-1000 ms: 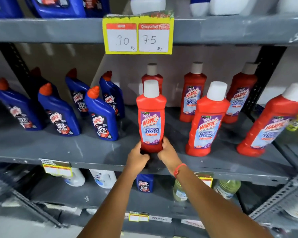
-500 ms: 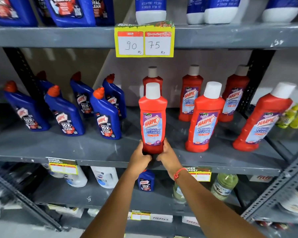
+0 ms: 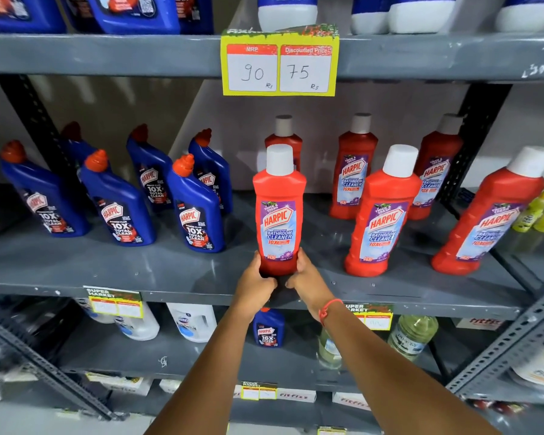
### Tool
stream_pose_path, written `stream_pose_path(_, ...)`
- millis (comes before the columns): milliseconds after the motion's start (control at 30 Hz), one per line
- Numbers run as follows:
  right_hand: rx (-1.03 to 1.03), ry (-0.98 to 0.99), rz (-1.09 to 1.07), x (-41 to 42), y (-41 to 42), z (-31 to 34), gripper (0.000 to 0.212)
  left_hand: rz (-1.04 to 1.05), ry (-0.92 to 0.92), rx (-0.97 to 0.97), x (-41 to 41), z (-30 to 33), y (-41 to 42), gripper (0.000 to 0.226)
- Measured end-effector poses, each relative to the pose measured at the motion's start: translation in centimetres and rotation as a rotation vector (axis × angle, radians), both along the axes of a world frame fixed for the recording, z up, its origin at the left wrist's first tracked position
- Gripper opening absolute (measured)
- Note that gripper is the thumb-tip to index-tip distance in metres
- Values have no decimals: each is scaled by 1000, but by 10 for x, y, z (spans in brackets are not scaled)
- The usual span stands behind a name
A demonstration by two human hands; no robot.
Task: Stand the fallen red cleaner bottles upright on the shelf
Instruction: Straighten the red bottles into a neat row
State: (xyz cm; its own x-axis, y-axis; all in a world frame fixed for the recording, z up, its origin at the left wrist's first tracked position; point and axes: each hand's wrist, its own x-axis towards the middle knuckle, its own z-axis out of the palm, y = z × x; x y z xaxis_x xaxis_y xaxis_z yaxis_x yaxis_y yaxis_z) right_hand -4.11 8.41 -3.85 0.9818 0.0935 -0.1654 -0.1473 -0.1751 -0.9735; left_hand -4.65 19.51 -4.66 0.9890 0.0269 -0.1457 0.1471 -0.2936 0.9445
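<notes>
A red cleaner bottle (image 3: 278, 211) with a white cap stands upright near the front of the grey middle shelf (image 3: 107, 265). My left hand (image 3: 256, 282) and my right hand (image 3: 305, 277) grip its base from either side. Two more red bottles (image 3: 382, 215) (image 3: 490, 215) stand to its right in the front row, upright. Three others (image 3: 284, 136) (image 3: 354, 174) (image 3: 435, 171) stand behind, at the back of the shelf; the leftmost is mostly hidden by the held bottle.
Several blue cleaner bottles (image 3: 195, 208) stand on the left half of the same shelf. A yellow price tag (image 3: 278, 62) hangs from the shelf above. Yellow bottles (image 3: 537, 211) sit at far right. A lower shelf holds white and clear bottles.
The view has shifted slightly; both hands stay on the bottle's base, and the bottle stays upright at the same spot on the shelf.
</notes>
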Motion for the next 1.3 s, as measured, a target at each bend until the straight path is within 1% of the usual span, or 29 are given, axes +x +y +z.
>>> stream_pose_path(267,-28,8,-30,4,-4,-2,70,-26,8,45,4,-1,-6,65)
stream_pose_path(367,-60,8,-20,3,-6,-1,67,4,-33,52,4,-5,-5,58)
stream_pose_path(433,-135,-2,-73,-2,-11,-5,65,185,-119,3,-6,-10,-10,48)
stream_pose_path(500,-174,-18,-231,-12,-24,-13,62,427,-204,-120,-25,-16,-22,41)
stream_pose_path(533,-160,-38,-331,-18,-33,-18,56,488,-251,-179,-35,-19,-30,35)
stream_pose_path(567,-135,-63,-436,-24,-43,-23,49,491,-283,-217,-42,-20,-38,30)
stream_pose_path(600,-94,-85,-541,-29,-55,-27,43,450,-298,-240,-47,-21,-47,28)
stream_pose_path(700,12,-113,-829,-31,-92,-31,37,216,-279,-274,-44,-20,-74,25)
stream_pose_path(767,48,-131,-914,-25,-116,-28,30,81,-225,-225,-31,-17,-90,32)
stream_pose_path(833,94,-116,-857,-14,-133,-25,30,14,-158,-147,-15,-18,-103,44)
stream_pose_path(933,49,-20,-697,0,-151,-24,45,-24,-65,-32,7,-20,-122,58)
stream_pose_path(1000,26,13,-612,5,-156,-24,52,-43,-21,-34,14,-22,-134,64)
stream_pose_path(1100,-46,5,-493,7,-159,-23,57,40,-28,-50,19,-29,-146,63)
stream_pose_path(1167,-35,-6,-448,7,-160,-23,60,98,-42,-62,18,-30,-150,62)
stream_pose_path(1233,-13,-13,-418,8,-161,-25,61,121,-70,-73,17,-29,-153,61)
stream_pose_path(1300,-61,-50,-348,8,-163,-27,58,121,-110,-57,16,-29,-154,54)
